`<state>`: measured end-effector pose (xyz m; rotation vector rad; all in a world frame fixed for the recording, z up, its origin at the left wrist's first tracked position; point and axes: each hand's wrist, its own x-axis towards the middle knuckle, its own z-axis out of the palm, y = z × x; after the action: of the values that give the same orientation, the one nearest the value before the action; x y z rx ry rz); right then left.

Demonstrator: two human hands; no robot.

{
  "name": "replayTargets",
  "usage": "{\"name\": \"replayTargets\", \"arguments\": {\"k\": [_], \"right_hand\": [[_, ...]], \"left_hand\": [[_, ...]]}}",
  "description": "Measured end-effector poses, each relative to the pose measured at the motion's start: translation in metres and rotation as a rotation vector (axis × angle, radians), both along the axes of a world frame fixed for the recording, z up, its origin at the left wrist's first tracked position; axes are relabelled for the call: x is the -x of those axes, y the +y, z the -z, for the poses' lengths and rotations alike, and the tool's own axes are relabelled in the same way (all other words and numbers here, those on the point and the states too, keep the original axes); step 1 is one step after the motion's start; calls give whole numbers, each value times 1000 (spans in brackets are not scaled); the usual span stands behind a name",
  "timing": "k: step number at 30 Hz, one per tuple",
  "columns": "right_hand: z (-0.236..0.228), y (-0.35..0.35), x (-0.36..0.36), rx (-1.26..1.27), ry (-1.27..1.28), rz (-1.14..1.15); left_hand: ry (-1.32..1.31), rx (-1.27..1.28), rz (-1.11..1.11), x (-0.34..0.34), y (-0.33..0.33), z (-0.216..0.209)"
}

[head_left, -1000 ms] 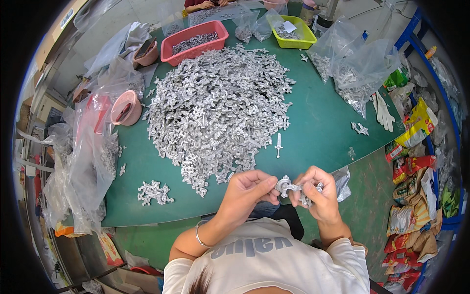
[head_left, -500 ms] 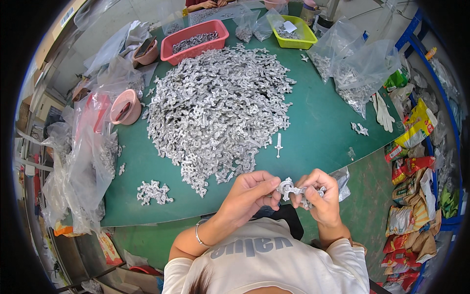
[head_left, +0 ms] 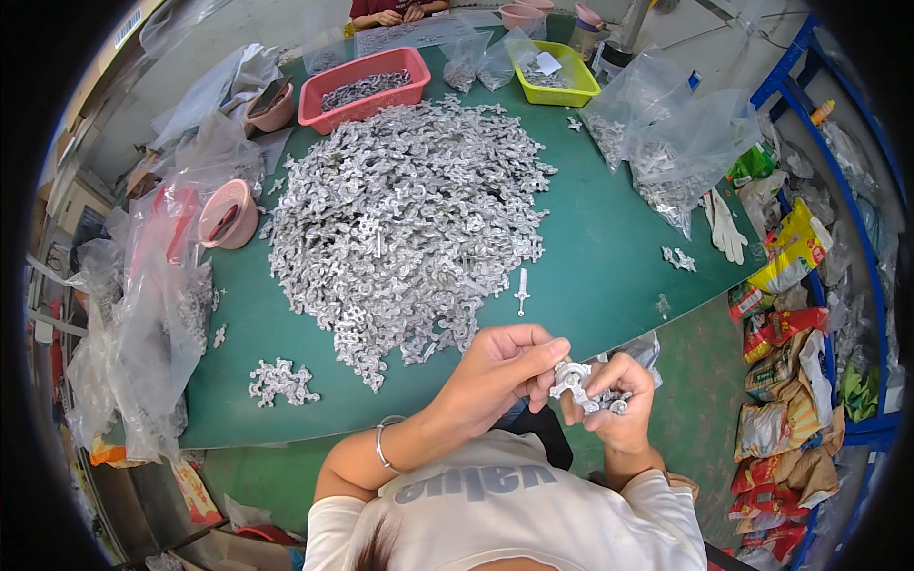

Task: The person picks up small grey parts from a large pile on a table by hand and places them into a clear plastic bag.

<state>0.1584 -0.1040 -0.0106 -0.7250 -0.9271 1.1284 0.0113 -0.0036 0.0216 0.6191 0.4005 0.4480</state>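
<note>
Between my two hands, past the table's near edge, is a silver-grey metal casting (head_left: 573, 378) with rounded, knobbly lobes. My left hand (head_left: 509, 371) pinches its left end between thumb and fingers. My right hand (head_left: 624, 395) is closed round more small silver-grey castings (head_left: 609, 402), partly hidden by the fingers; whether these are joined to the first piece I cannot tell. A large heap of similar castings (head_left: 400, 219) covers the middle of the green table (head_left: 609, 247). One sword-shaped metal piece (head_left: 522, 292) lies apart, just right of the heap.
A small cluster of castings (head_left: 284, 383) lies near left. Behind the heap stand a red basin (head_left: 419, 88) and a yellow-green basket (head_left: 562, 95). Plastic bags (head_left: 681, 171) and a white glove (head_left: 724, 228) lie at right. Another person's hands (head_left: 400, 16) work across the table.
The casting has turned between my hands, and its rounded end now tilts upward. Both hands have shifted slightly right over the table edge, and the whole view has moved a little.
</note>
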Motion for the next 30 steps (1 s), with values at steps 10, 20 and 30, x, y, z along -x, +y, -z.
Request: {"name": "replayTargets", "arguments": {"k": [10,20,30], "right_hand": [[18,11,-6,114,-86,-14],[77,70,-15,387,-1164,297],[103,75,48,133,-1537,78]], "left_hand": [[245,-183,-256,6,4,35],[1227,-815,-987,196,10,127],[1566,-1337,-1201,181,13,129]]}}
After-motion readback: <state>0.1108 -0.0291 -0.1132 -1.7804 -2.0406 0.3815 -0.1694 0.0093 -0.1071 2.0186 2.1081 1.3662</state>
